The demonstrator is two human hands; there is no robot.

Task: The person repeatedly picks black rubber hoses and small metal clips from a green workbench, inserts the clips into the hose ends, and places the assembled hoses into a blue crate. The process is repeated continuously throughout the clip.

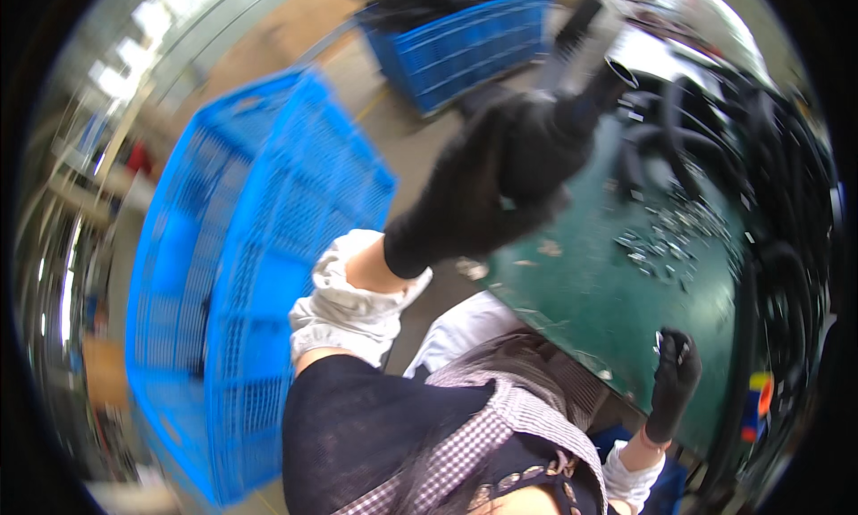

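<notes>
My left hand, in a black glove, stretches out over the left edge of a green table. It is closed on a black tube whose open end points up and away from me; motion blurs both. My right hand, also black-gloved, is closed above the near right part of the table. A small shiny metal piece shows at its fingertips, its exact shape too small to tell. Many small metal pieces lie scattered on the table, with black tubes behind them.
A big blue plastic crate stands on my left. Another blue crate, filled with black items, sits farther off on the floor. More black tubes pile along the right side, near an orange and blue object.
</notes>
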